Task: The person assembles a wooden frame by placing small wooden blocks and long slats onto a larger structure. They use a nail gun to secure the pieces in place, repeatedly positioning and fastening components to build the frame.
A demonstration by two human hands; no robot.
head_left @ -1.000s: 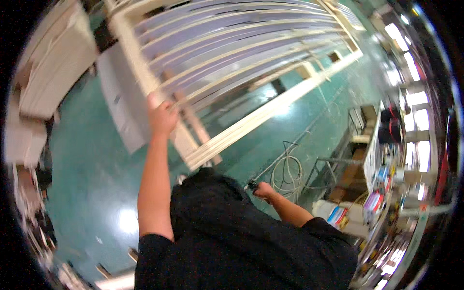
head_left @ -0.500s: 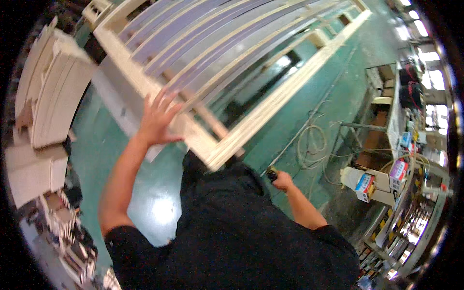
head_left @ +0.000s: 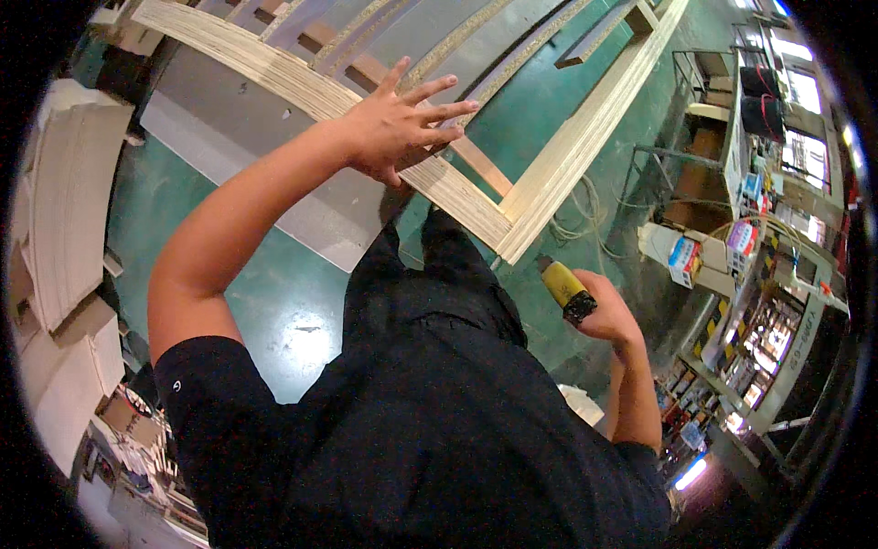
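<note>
A large wooden frame (head_left: 274, 69) with several slats (head_left: 453, 44) across it spans the top of the view. Over its near rail my left hand (head_left: 400, 125) is spread, fingers apart and palm down, close to a slat's end; whether the palm rests on the wood I cannot tell. My right hand (head_left: 605, 309) is closed round a yellow tool with a black wrapped end (head_left: 565, 285). It holds this tool right of the frame's near corner, apart from the wood; its exact kind does not show.
Stacks of pale panels (head_left: 78, 201) stand along the left. A grey-white board (head_left: 247, 183) sits below the frame's near rail. To the right, a coiled hose (head_left: 585, 215) lies on the green floor near a bench with open cartons (head_left: 681, 258) and metal racking (head_left: 782, 339).
My left hand has shifted right along the rail. My right hand has come up nearer with the tool, now seen more clearly. The frame's near corner appears further right in view.
</note>
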